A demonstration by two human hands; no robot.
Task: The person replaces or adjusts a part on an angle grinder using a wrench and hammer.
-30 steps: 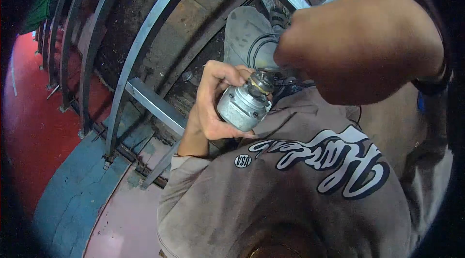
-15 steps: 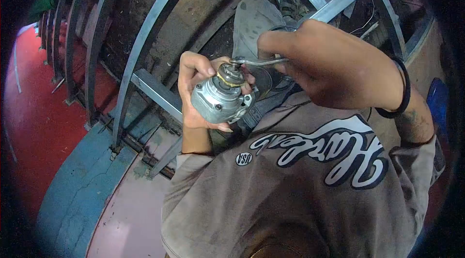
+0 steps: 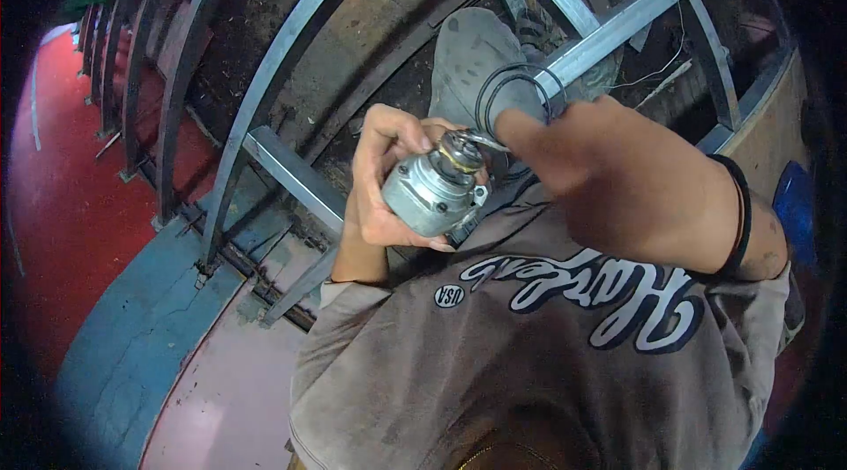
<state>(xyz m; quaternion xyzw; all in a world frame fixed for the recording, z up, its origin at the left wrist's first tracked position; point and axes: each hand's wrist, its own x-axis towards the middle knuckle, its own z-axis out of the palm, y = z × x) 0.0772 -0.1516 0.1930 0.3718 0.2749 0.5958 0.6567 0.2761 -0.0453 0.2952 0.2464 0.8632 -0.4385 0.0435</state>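
Observation:
My left hand [image 3: 388, 179] is wrapped round the silver metal head of a power tool [image 3: 426, 197], whose round spindle end points up toward the camera. A metal wrench [image 3: 483, 140] lies across the top of the spindle. Its other end runs into my right hand [image 3: 565, 148], which is closed round it and blurred by motion. Behind the tool head, the tool's body is mostly hidden by my hands. A black cable [image 3: 499, 82] loops just beyond my right hand.
Curved metal bars [image 3: 281, 55] and a straight beam [image 3: 640, 16] surround my leg [image 3: 476, 55]. A short metal beam [image 3: 296, 177] reaches toward my left wrist. Red [image 3: 97, 232], blue [image 3: 146, 311] and pink flooring [image 3: 238, 382] lies at the left.
The tool and my left hand have moved right and slightly down. The wrench has swung to a different angle, and my right hand has shifted down and right. More of the cable loop shows.

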